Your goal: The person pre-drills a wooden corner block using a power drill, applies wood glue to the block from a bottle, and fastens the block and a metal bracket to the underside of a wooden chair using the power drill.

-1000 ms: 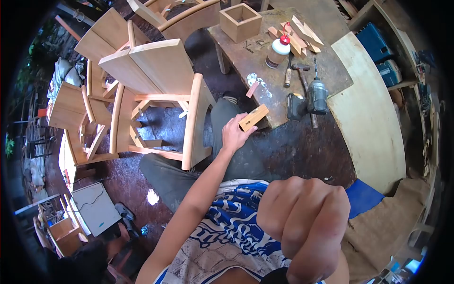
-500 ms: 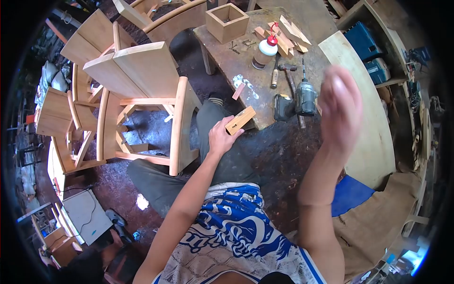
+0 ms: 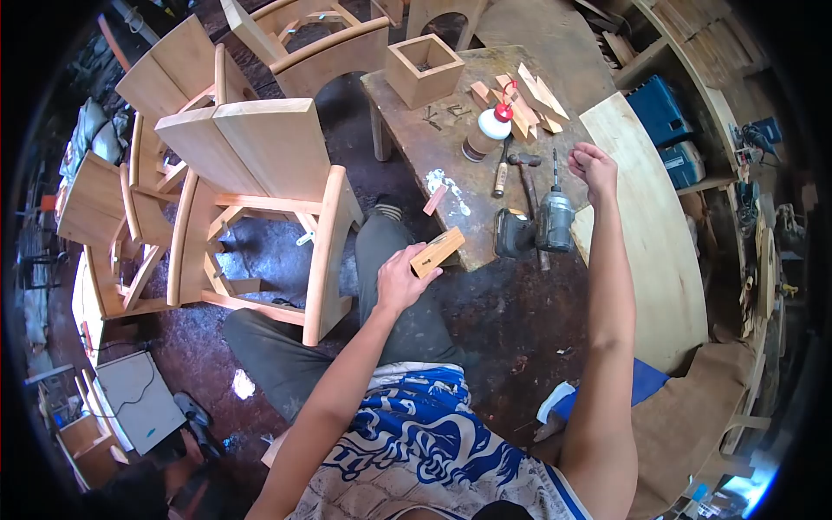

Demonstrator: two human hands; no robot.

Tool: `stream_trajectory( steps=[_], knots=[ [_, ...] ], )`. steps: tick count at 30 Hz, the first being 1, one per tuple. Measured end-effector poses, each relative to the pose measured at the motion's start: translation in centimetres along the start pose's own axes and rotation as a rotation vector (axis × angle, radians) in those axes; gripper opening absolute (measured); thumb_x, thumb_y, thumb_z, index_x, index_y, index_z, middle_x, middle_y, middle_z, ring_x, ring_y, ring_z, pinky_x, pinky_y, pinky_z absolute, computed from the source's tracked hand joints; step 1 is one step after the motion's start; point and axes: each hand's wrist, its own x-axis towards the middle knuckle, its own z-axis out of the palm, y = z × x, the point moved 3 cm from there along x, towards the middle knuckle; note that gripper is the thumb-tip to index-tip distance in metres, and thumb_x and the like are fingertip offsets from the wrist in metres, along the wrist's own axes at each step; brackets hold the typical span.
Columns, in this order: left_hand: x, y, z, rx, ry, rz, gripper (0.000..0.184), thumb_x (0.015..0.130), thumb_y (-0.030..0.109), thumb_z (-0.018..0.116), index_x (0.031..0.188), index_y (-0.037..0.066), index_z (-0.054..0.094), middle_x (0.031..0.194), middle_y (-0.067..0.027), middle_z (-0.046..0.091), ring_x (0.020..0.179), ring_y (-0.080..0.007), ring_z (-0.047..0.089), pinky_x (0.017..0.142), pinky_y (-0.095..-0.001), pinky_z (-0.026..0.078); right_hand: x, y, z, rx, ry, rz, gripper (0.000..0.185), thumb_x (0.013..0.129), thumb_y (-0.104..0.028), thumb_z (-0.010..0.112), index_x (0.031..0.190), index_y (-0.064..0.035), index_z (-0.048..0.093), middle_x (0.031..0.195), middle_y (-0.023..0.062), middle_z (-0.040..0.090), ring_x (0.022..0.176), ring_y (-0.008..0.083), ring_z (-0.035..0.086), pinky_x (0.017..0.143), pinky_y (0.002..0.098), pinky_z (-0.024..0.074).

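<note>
Big wooden chair (image 3: 273, 147) left of a beat-up table (image 3: 482, 184), drill (image 3: 555, 222) at its near end, right hand (image 3: 595, 169) off its right side, loose fist, can't tell if anything's inside, left hand (image 3: 399, 279) gripping a wood block (image 3: 438, 252) by its near corner

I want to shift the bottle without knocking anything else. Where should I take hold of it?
Probably best around the body of the bottle, below its red cap, coming from the left. It appears to stand upright, and its rounded sides should suit a wrapping grip. Bare tabletop lies on that side, while wood pieces crowd behind and to the right.
</note>
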Motion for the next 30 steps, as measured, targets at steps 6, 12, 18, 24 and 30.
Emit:
stream_trajectory(
  steps=[6,12,18,24,30],
  knots=[
    [0.1,-0.2,0.0,-0.023,-0.017,-0.032,0.056,0.076,0.037,0.091,0.121,0.011,0.069,0.108,-0.0135,0.077,0.1,-0.0349,0.074,0.088,-0.0445,0.058,1.2,0.7,0.3,0.32,-0.026,0.117,0.025,0.102,-0.008,0.065,0.125,-0.0006,0.068,0.098,0.0097,0.075,0.082,0.0163,0.073,0.076,0.0313,0.0637],
    [0.3,0.0,-0.2,-0.044,-0.042,-0.046,0.056,0.077,0.038,0.091,0.12,0.01,0.069,0.106,-0.0144,0.076,0.099,-0.0353,0.074,0.088,-0.0444,0.058,2.0,0.6,1.0,0.192,-0.028,0.056,0.025,0.103,-0.006,0.062,0.126,0.0025,0.066,0.099,0.0107,0.075,0.08,0.0162,0.074,0.071,0.0274,0.0638],
    [0.2,0.1,-0.3,-0.041,-0.051,-0.06,0.055,0.077,0.038,0.09,0.12,0.01,0.07,0.107,-0.0139,0.077,0.101,-0.0348,0.074,0.088,-0.0439,0.059,2.0,0.0,1.8,0.328,-0.027,0.063,0.027,0.101,-0.006,0.066,0.125,0.0046,0.066,0.101,0.0112,0.076,0.085,0.0174,0.076,0.073,0.0277,0.0656],
    [0.3,0.0,-0.2,-0.04,-0.06,-0.071,0.055,0.076,0.036,0.091,0.12,0.01,0.07,0.108,-0.0138,0.077,0.101,-0.0343,0.074,0.089,-0.0438,0.059,2.6,1.0,1.6,0.273,-0.076,0.117,0.033,0.101,-0.009,0.065,0.132,0.0007,0.066,0.106,0.0094,0.076,0.088,0.0148,0.074,0.072,0.0272,0.0648],
    [0.3,0.1,-0.3,-0.043,-0.069,-0.089,0.055,0.076,0.036,0.091,0.12,0.011,0.07,0.108,-0.0138,0.077,0.101,-0.0343,0.075,0.089,-0.0437,0.059,3.8,2.6,1.6,0.201,-0.209,0.199,0.032,0.1,-0.014,0.068,0.131,-0.0051,0.067,0.107,0.0053,0.076,0.084,0.0122,0.071,0.075,0.0284,0.0621]
  ],
)
